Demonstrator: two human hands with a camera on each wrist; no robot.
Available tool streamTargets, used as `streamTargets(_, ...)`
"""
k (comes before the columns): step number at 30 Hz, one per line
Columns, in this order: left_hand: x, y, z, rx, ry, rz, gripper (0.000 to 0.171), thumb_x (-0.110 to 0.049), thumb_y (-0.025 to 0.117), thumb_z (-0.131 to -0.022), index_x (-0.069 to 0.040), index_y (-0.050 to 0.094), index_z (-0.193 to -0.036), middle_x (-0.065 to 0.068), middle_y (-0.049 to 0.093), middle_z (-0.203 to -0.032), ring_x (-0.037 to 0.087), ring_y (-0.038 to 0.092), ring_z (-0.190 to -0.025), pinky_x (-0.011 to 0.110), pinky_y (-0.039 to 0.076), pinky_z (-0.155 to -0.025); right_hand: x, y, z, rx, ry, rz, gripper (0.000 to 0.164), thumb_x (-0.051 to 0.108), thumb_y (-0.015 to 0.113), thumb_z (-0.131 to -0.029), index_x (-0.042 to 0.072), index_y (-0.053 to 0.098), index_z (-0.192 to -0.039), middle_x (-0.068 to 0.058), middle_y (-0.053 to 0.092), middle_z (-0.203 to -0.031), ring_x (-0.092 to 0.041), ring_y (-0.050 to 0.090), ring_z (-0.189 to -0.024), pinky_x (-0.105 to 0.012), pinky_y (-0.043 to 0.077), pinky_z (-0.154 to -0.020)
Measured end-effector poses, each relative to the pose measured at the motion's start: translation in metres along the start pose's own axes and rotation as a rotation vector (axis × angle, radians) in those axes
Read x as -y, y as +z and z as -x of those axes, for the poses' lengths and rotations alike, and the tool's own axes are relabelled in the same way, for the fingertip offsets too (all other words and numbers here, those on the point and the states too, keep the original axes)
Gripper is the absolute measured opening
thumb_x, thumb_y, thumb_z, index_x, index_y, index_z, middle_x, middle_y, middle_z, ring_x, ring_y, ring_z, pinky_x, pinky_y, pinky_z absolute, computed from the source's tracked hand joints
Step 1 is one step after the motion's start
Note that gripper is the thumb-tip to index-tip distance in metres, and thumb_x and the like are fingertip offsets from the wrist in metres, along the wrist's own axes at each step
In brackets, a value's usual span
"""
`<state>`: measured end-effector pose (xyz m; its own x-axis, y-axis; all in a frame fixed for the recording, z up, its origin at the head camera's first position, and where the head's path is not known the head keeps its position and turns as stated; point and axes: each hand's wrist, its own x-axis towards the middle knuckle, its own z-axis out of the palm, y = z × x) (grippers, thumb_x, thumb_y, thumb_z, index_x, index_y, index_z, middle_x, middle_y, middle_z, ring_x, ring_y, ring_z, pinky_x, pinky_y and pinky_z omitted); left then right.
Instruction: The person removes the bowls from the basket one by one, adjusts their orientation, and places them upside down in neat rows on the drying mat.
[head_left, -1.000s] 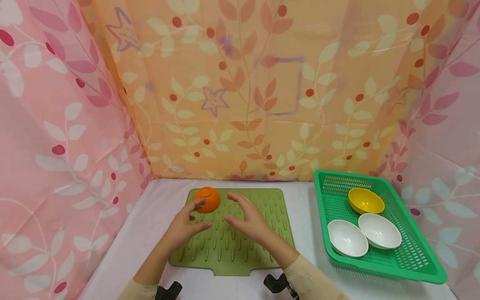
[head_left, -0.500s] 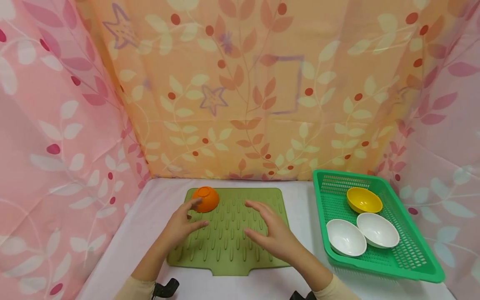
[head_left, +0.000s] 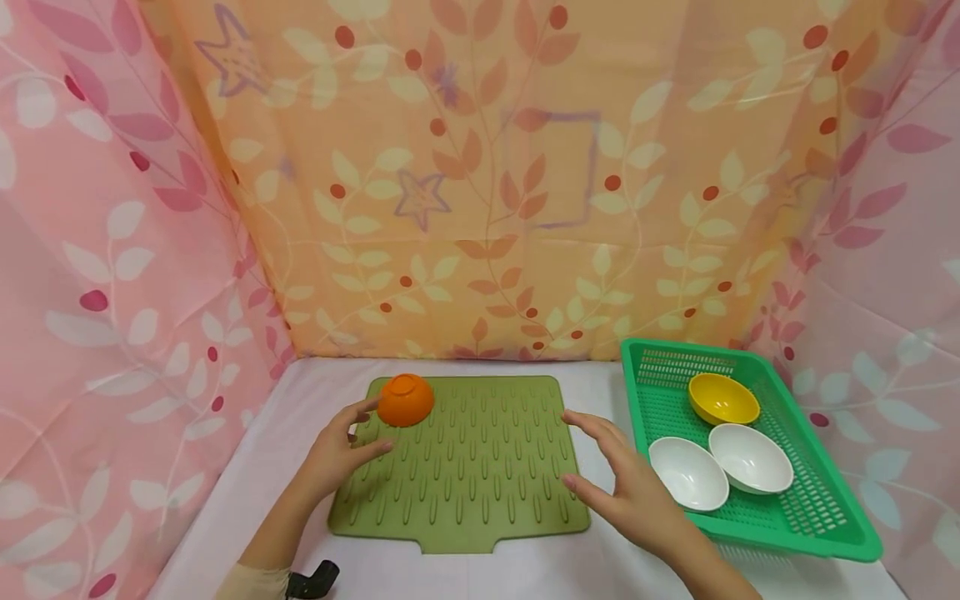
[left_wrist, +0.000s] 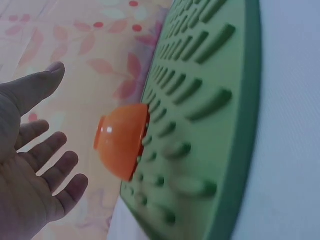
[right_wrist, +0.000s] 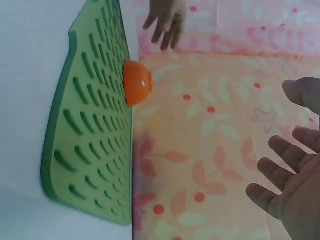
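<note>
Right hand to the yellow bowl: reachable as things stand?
Probably yes: the right hand looks empty, and nothing covers the yellow bowl. It would likely have to clear the green basket's rim and pass the white bowls.

1. Left sleeve: plain beige, no print visible, ends partway up the left forearm.
2. Black fitting beside that sleeve: stubby, bent like a pipe elbow, blunt end. Attachment detail too small to read.
3. Left hand: bare, thumb and four fingers.
4. Right hand: bare, same count; right forearm bare to bottom of head view.
</note>
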<state>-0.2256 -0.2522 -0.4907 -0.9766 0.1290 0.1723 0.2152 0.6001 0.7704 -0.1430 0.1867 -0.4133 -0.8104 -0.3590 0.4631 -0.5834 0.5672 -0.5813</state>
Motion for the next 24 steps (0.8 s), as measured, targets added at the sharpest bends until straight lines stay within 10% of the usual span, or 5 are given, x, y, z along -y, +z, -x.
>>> streamTargets(14, 0.038, -0.027, 0.019, 0.076, 0.083, -0.059, 0.073, -0.034, 0.085, -0.085, -0.022, 0.052, -0.148, 0.008, 0.051, -0.153, 0.035, 0.048, -0.135, 0.055, 0.046, -0.103, -0.029, -0.056, 0.032, -0.047, -0.002, 0.039, 0.079, 0.007, 0.084, -0.084, 0.018, 0.046, -0.153, 0.001, 0.053, -0.150, -0.001, 0.042, -0.140, -0.006, 0.027, -0.112)
streamTargets(24, 0.057, -0.035, 0.029, 0.123, 0.011, -0.026, 0.077, -0.036, 0.084, -0.085, -0.014, 0.050, -0.150, 0.011, 0.049, -0.155, 0.038, 0.044, -0.141, 0.063, 0.042, -0.107, -0.056, -0.089, 0.050, -0.019, 0.034, 0.053, 0.080, 0.004, 0.085, -0.082, 0.018, 0.049, -0.151, 0.003, 0.057, -0.146, 0.000, 0.040, -0.141, -0.004, 0.026, -0.110)
